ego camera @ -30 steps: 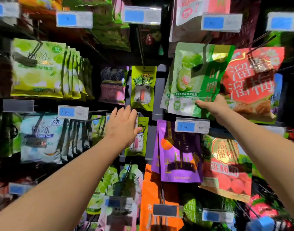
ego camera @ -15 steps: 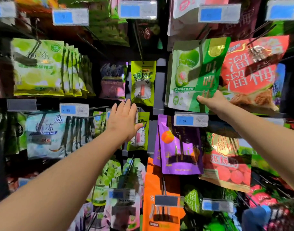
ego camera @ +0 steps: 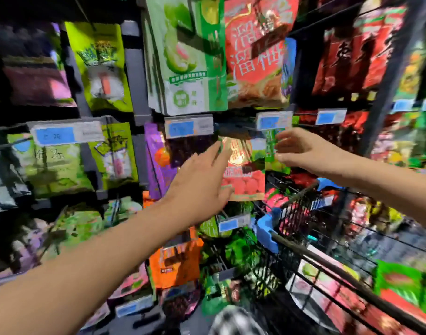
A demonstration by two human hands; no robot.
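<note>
Reaching in from both sides, in the blurred head view, toward a red-and-green glossy snack pouch (ego camera: 247,175) printed with red fruit. Hangs upright on the rack, long axis vertical, just below a white-and-blue price label (ego camera: 273,120). Sits between a purple foil pouch (ego camera: 158,160) on its left and a green pouch (ego camera: 270,147) half hidden behind its right edge. Lies ahead and slightly right of the left hand (ego camera: 197,189), ahead and left of the right hand (ego camera: 303,151).

Left hand: flat and wide, fingers straight and pointing up and to the right, tips over the upper left corner, thumb by the lower left edge, holding nothing. Impossible to tell through the blur whether touching or just short.

Right hand: loosely spread, fingers slightly bent, tips at the upper right corner under the label, nothing held.

Nearer of the two: probably the left, already overlapping the printed face. Likely calls for a pinch across the short width, then a pull forward off the peg.

Below and to the right, a black wire shopping cart (ego camera: 332,267) with a blue plastic corner (ego camera: 267,228), packets inside.
</note>
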